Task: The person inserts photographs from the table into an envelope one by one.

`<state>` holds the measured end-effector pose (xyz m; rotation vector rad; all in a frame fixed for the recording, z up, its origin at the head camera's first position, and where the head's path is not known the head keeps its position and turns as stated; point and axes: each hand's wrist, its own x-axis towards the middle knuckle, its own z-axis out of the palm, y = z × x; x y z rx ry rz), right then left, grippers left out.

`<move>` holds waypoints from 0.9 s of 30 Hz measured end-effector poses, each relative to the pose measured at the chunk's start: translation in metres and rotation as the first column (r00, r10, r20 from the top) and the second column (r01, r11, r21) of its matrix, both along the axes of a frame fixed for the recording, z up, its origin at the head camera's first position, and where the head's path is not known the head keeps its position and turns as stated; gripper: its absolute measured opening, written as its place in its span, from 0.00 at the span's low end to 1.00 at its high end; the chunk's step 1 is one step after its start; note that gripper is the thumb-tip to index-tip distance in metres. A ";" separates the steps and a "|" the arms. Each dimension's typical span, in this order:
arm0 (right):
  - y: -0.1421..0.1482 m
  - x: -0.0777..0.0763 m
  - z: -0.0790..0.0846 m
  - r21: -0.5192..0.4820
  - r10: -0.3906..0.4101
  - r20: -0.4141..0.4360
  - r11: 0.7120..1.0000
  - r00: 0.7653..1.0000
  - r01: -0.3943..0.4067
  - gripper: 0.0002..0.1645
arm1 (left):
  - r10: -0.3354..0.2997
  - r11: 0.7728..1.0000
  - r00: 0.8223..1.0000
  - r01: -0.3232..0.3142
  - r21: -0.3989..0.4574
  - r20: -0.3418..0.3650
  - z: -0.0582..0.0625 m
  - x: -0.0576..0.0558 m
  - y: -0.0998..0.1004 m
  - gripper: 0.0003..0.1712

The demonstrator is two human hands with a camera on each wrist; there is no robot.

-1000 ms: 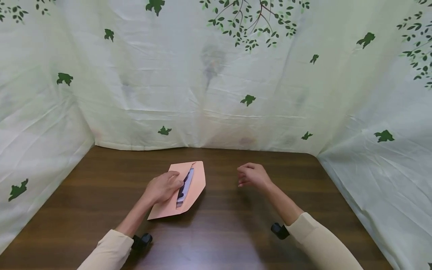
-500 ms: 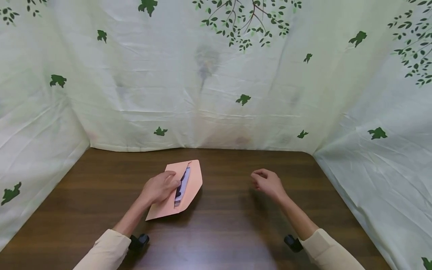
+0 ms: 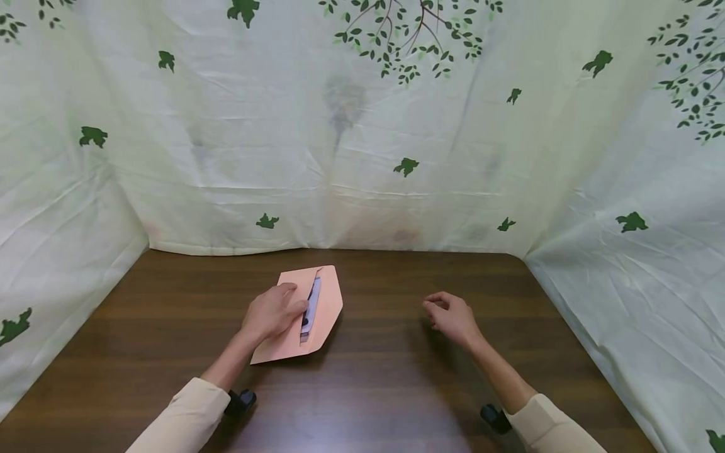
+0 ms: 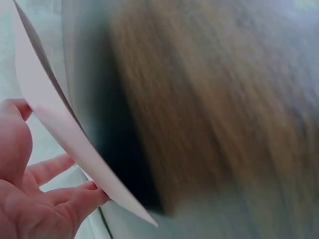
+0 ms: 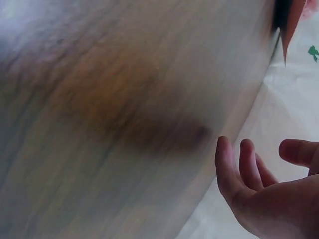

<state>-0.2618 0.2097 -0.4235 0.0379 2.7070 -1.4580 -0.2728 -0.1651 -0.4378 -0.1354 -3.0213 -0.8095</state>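
A pink envelope [image 3: 330, 308] is tilted over the table in the head view, its flap to the right. My left hand [image 3: 273, 311] grips it from the left, thumb on the upper face and fingers underneath, as the left wrist view shows with the envelope [image 4: 65, 124] edge-on. In the envelope's slit shows a pale lilac paper [image 3: 311, 308] with dark marks, the rest of it hidden inside. My right hand [image 3: 453, 318] hovers to the right over the table, its fingers loosely bent and holding nothing; the right wrist view shows bare fingertips on this hand [image 5: 269, 194].
The brown wooden table [image 3: 374, 390] extends beneath both hands. A pale curtain [image 3: 272, 126] with green leaf prints encloses its back and sides. A dark wrist camera [image 3: 240, 401] sits at the left cuff and another dark camera [image 3: 495, 418] at the right cuff.
My right hand has moved away to the right from the envelope. The envelope's slit has narrowed a little, showing less of the lilac paper. My left hand keeps its grip.
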 end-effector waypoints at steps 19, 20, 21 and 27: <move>0.004 0.001 -0.001 0.012 -0.006 0.004 1.000 1.000 0.006 0.21 | -0.033 0.999 0.999 0.032 -0.027 -0.024 0.002 -0.004 0.003 0.36; 0.003 0.001 -0.001 0.012 -0.004 0.004 1.000 1.000 0.004 0.21 | -0.021 1.000 1.000 0.021 -0.006 -0.021 0.002 -0.005 0.001 0.35; 0.003 0.000 -0.002 0.013 -0.003 0.004 1.000 1.000 0.003 0.21 | -0.004 1.000 1.000 0.004 0.023 -0.016 0.002 -0.005 -0.002 0.35; 0.001 0.000 0.000 0.019 -0.006 0.008 1.000 1.000 0.005 0.20 | 0.061 0.989 0.997 -0.055 0.138 -0.038 0.002 -0.006 -0.013 0.37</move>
